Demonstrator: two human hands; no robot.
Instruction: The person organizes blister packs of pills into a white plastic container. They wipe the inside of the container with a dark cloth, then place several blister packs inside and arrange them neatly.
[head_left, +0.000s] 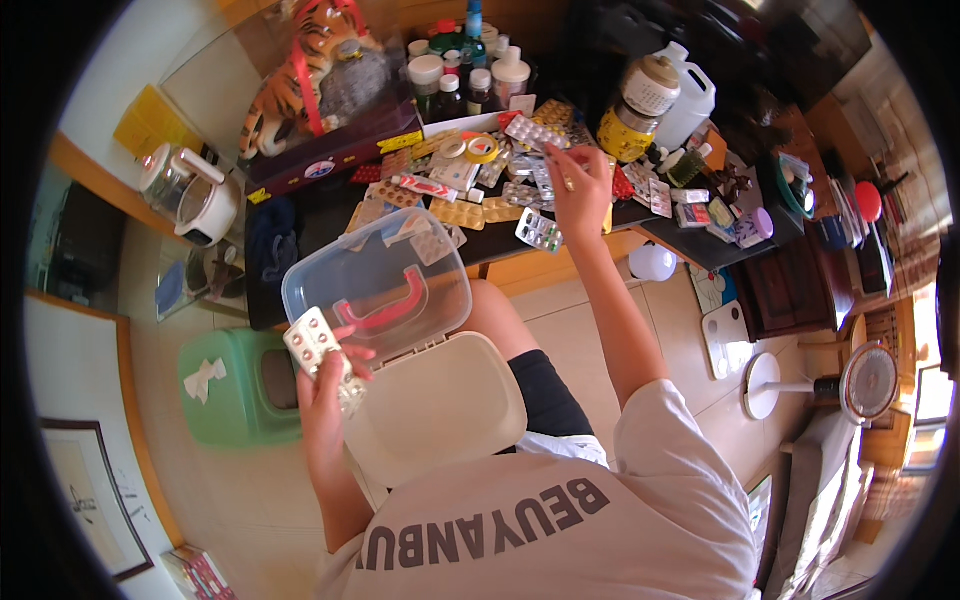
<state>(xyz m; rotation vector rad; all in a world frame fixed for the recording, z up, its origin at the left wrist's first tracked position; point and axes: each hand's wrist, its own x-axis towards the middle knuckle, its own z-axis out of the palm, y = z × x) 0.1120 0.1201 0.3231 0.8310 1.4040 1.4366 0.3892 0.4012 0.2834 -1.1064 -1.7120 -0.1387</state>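
My left hand (330, 382) grips a small stack of blister packs (311, 341), held over the left side of an open plastic box. The box's cream base (442, 405) rests on my lap with its inside bare. Its clear lid (367, 300), with a red handle (390, 304), is tipped back against the desk edge. Over the heap of medicine, my right hand (583, 187) pinches the edge of a silver blister pack (534, 133). Below that wrist lies a blister pack with green capsules (538, 230). A red-and-white tube (424, 187) and gold blister packs (457, 214) lie to its left.
Medicine bottles (480, 86) crowd the back of the desk. A cased toy tiger (300, 82) stands left, a yellow jar (626, 131) and white jug (682, 97) right. On the floor are a green bin (232, 386) and a fan (866, 382). An electric kettle (199, 195) stands far left.
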